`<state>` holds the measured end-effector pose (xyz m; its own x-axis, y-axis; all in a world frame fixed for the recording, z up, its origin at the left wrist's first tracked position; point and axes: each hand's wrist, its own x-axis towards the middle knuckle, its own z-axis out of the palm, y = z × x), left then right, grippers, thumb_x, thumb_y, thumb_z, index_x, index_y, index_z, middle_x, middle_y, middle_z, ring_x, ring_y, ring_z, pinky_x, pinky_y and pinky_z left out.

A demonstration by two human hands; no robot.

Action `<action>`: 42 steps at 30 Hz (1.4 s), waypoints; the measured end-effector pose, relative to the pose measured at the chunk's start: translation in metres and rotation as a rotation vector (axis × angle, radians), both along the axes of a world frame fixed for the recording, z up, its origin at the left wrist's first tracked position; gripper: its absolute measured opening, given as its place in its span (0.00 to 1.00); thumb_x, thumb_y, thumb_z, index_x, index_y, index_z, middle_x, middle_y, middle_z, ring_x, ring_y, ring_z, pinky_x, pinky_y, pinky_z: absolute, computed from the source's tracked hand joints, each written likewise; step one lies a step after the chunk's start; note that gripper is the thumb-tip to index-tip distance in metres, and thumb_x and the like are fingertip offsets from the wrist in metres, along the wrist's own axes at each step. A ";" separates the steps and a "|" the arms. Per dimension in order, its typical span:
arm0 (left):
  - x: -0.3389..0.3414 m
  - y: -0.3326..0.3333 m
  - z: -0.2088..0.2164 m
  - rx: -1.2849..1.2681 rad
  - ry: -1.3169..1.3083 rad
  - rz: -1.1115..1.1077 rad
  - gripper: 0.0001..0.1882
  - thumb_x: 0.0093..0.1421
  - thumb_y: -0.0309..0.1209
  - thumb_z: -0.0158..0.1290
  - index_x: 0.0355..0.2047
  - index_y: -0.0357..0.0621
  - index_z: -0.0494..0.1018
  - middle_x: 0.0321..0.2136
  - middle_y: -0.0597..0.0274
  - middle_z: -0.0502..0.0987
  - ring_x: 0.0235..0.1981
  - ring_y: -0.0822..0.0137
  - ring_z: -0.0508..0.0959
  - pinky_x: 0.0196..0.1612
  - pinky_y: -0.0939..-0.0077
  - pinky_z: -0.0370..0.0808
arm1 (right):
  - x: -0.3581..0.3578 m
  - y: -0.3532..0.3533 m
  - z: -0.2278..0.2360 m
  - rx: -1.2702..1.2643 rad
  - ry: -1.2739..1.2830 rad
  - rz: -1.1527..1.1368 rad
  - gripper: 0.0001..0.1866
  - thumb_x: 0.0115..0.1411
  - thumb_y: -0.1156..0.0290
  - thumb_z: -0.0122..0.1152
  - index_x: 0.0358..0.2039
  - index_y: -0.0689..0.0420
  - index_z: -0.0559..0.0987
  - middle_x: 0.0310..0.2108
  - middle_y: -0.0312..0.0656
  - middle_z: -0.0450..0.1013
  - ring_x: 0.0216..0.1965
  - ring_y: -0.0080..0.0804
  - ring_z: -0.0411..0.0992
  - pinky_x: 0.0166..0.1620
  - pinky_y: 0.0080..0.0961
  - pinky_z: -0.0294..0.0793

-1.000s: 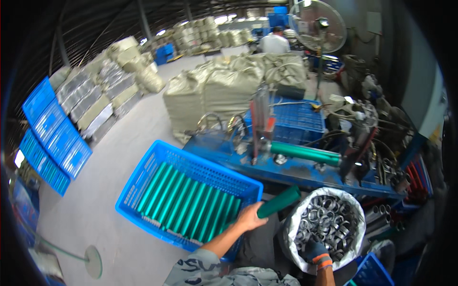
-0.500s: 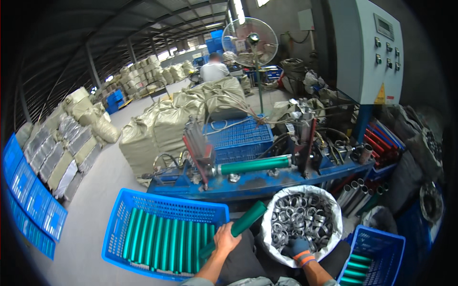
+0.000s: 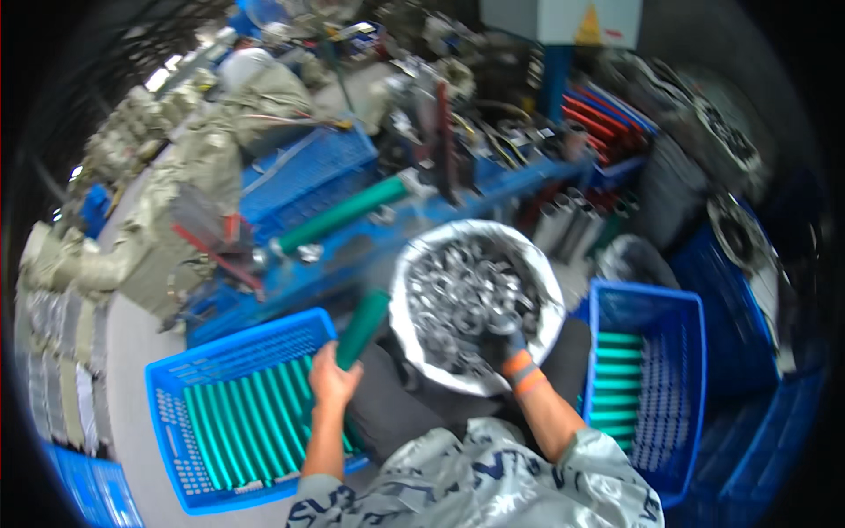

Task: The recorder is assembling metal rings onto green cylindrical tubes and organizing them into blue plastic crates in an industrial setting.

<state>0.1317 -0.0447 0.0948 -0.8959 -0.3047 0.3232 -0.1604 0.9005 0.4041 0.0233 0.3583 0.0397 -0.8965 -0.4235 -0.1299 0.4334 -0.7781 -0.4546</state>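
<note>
1. Fingers of the bare left hand (image 3: 334, 377) were closed around a dark green tube (image 3: 363, 327); the thumb side faced the container
2. Held tube position: tilted, upper end leaning to the right beside the container rim; contact with that rim could not be determined, and its lower end could not be told apart from the tubes below
3. Right hand (image 3: 506, 348), fitted with a grey glove with an orange cuff (image 3: 525, 376), was lowered into the container among the metal rings (image 3: 453, 290); whether its fingers were spread or gripping a ring could not be told
4. Round container (image 3: 551, 308) with a white, sack-like rim stood in front of the person, near the knees, and was loaded with loose silvery rings
5. Blue basket (image 3: 255, 350), perforated, was located on the left; green tubes (image 3: 246, 427) lay in it side by side
6. Blue crate (image 3: 651, 308) was located on the right; further tubes (image 3: 616, 387) were stacked along its left side
7. Blue bench (image 3: 528, 187) extended beyond the container; a mounted tube (image 3: 343, 214), also green, lay between two upright fixtures with red parts
8. Grey pipes (image 3: 565, 222) were bundled beside the bench, below a stack of orange-red parts (image 3: 588, 125)
</note>
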 end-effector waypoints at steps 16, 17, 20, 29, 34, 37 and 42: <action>-0.008 0.081 0.156 0.026 -0.283 -0.415 0.28 0.52 0.30 0.69 0.56 0.46 0.82 0.46 0.49 0.88 0.49 0.41 0.87 0.54 0.47 0.84 | 0.012 0.018 0.050 0.174 0.208 0.150 0.44 0.65 0.52 0.83 0.75 0.59 0.75 0.68 0.43 0.77 0.63 0.38 0.81 0.65 0.40 0.85; -0.008 0.080 0.159 0.038 -0.282 -0.407 0.28 0.52 0.30 0.69 0.56 0.46 0.82 0.46 0.49 0.88 0.49 0.41 0.87 0.54 0.47 0.84 | 0.010 0.019 0.045 0.310 0.296 0.109 0.45 0.65 0.55 0.84 0.76 0.61 0.74 0.69 0.43 0.77 0.62 0.35 0.81 0.65 0.37 0.84; -0.008 0.070 0.166 -0.006 -0.342 -0.456 0.30 0.49 0.31 0.68 0.56 0.47 0.82 0.42 0.50 0.86 0.47 0.41 0.86 0.51 0.46 0.83 | 0.009 0.006 0.070 0.394 0.380 0.033 0.50 0.61 0.65 0.87 0.79 0.64 0.70 0.68 0.44 0.78 0.62 0.33 0.81 0.66 0.31 0.82; -0.010 0.064 0.161 -0.050 -0.371 -0.499 0.30 0.48 0.32 0.69 0.55 0.49 0.80 0.40 0.51 0.84 0.45 0.41 0.85 0.48 0.44 0.82 | 0.014 0.014 0.108 0.600 0.465 0.110 0.52 0.60 0.77 0.87 0.81 0.67 0.68 0.66 0.47 0.80 0.62 0.34 0.81 0.67 0.36 0.81; -0.013 0.068 0.154 -0.080 -0.330 -0.510 0.31 0.48 0.31 0.68 0.57 0.48 0.80 0.41 0.52 0.84 0.46 0.43 0.85 0.50 0.47 0.82 | 0.012 0.016 0.110 0.606 0.504 0.102 0.49 0.61 0.81 0.84 0.80 0.66 0.69 0.66 0.46 0.80 0.62 0.33 0.81 0.67 0.35 0.81; -0.014 0.073 0.144 -0.059 -0.261 -0.511 0.33 0.46 0.29 0.67 0.56 0.46 0.81 0.41 0.51 0.85 0.45 0.42 0.84 0.49 0.46 0.82 | 0.006 0.020 0.113 0.602 0.530 0.110 0.45 0.62 0.83 0.83 0.78 0.65 0.73 0.67 0.43 0.79 0.63 0.32 0.80 0.68 0.35 0.80; -0.013 0.078 0.137 -0.048 -0.250 -0.497 0.32 0.46 0.29 0.67 0.56 0.45 0.81 0.42 0.51 0.85 0.46 0.43 0.85 0.51 0.48 0.83 | -0.001 0.032 0.124 0.686 0.484 0.176 0.47 0.62 0.80 0.84 0.80 0.65 0.71 0.65 0.42 0.80 0.64 0.28 0.78 0.69 0.33 0.78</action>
<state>0.1186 0.0335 0.2313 -0.9793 0.1835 0.0852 0.2021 0.9089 0.3648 0.0227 0.3898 0.1633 -0.8478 -0.5295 -0.0284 0.1592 -0.2031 -0.9661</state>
